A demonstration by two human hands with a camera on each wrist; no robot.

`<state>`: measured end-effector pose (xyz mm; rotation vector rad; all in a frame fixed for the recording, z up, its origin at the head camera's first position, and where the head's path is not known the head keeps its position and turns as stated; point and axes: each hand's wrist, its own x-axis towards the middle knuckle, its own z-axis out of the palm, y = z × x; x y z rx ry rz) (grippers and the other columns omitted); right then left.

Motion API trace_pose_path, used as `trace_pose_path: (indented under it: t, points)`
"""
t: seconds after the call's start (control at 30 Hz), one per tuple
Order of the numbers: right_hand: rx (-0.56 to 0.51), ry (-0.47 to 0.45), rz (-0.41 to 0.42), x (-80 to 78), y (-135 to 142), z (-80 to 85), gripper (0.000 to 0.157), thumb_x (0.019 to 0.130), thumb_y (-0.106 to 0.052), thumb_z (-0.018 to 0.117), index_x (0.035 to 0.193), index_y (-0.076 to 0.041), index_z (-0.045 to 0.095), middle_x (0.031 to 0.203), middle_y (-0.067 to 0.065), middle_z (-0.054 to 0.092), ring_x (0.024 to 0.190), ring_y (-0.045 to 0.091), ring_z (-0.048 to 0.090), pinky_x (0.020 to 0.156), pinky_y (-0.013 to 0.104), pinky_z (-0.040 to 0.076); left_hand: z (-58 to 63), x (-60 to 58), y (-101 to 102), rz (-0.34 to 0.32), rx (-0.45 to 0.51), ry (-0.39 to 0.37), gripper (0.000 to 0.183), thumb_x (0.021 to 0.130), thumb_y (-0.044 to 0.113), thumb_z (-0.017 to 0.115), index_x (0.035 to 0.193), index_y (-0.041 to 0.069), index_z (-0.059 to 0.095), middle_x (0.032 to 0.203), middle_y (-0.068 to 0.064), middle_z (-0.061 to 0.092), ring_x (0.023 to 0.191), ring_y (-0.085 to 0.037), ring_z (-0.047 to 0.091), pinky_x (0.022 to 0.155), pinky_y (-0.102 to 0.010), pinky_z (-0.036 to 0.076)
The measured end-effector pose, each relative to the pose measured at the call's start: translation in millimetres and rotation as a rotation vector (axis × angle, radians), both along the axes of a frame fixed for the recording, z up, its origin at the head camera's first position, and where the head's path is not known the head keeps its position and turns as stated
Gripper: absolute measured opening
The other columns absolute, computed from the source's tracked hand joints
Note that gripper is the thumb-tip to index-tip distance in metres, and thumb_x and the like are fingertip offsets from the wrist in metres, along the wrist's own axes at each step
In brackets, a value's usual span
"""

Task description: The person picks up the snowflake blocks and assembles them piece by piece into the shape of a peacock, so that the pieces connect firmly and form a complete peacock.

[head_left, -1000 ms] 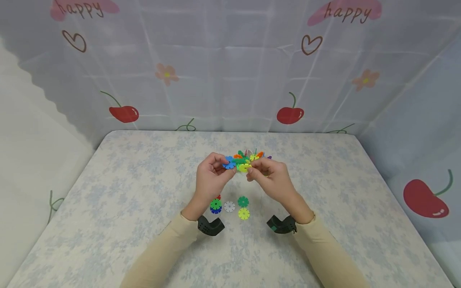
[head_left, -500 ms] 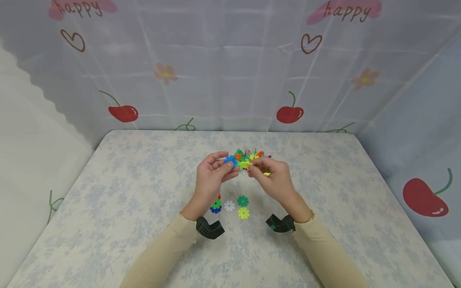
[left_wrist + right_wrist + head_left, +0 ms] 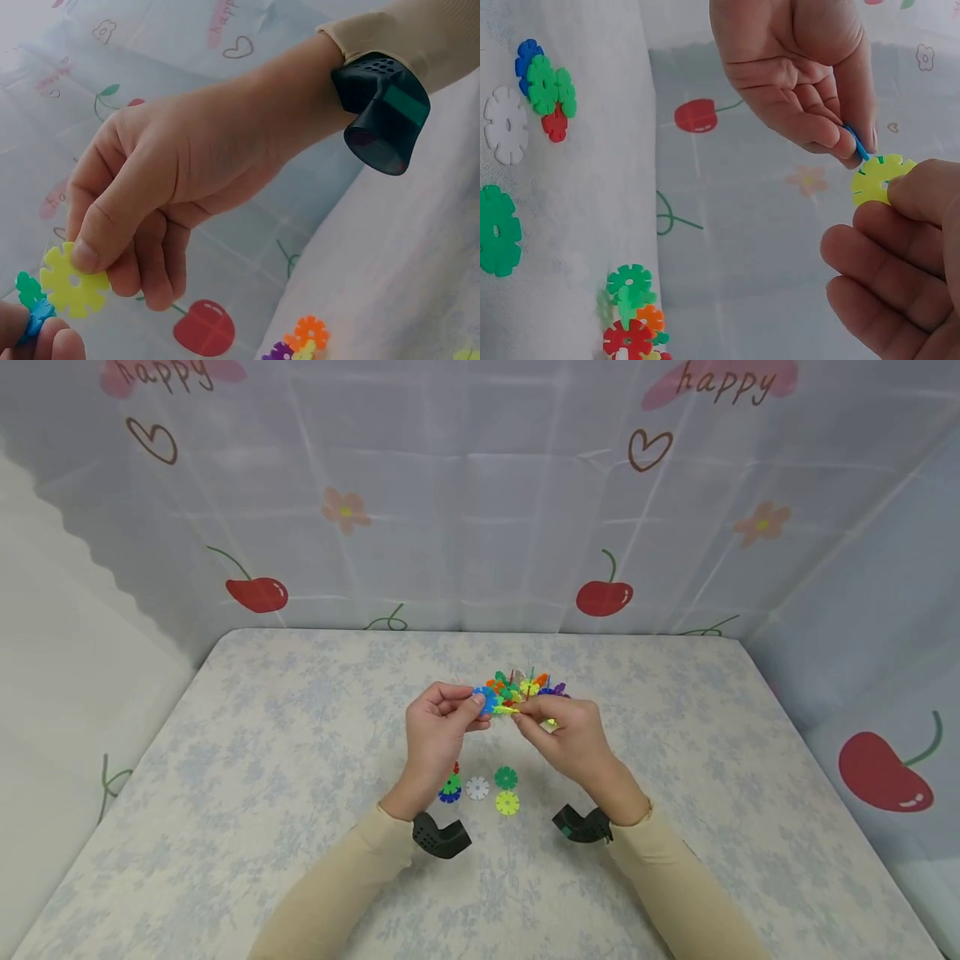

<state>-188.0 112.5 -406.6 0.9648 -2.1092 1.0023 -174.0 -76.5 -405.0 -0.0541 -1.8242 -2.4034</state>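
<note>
In the head view, my left hand (image 3: pixel 435 727) pinches a blue notched plastic disc (image 3: pixel 487 700) between thumb and fingers. My right hand (image 3: pixel 573 735) holds a yellow notched disc (image 3: pixel 870 180) by its rim. Blue and yellow meet between the two hands, held above the table; whether their notches interlock I cannot tell. The left wrist view also has a small green disc (image 3: pixel 28 288) beside the blue one, apparently part of the same piece.
Behind the hands stands a cluster of joined colourful discs (image 3: pixel 501 685), partly hidden. Nearer lie a white disc (image 3: pixel 477 788), a green disc (image 3: pixel 506 777), a yellow disc (image 3: pixel 507 802) and a joined group of blue, green and red discs (image 3: pixel 450 785) on the floral-covered table (image 3: pixel 262 735).
The blue disc has turned in my left fingers and moved slightly right. The yellow disc has tilted from showing its face to nearly edge-on in the head view.
</note>
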Motion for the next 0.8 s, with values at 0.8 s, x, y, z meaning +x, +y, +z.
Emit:
trace_pose_path:
  t: [0.8]
  points:
    - [0.105, 0.134, -0.024, 2.5, -7, -7.8, 0.017, 0.075, 0.009, 0.082, 0.088, 0.003, 0.073, 0.077, 0.012, 0.075, 0.062, 0.019, 0.070, 0.060, 0.032, 0.061, -11.5, 3.6, 7, 0.035, -0.049, 0.194, 0.012, 0.091, -0.010, 0.067, 0.095, -0.018, 0.059, 0.089, -0.042, 0.063, 0.065, -0.004, 0.073, 0.067, -0.027, 0.064]
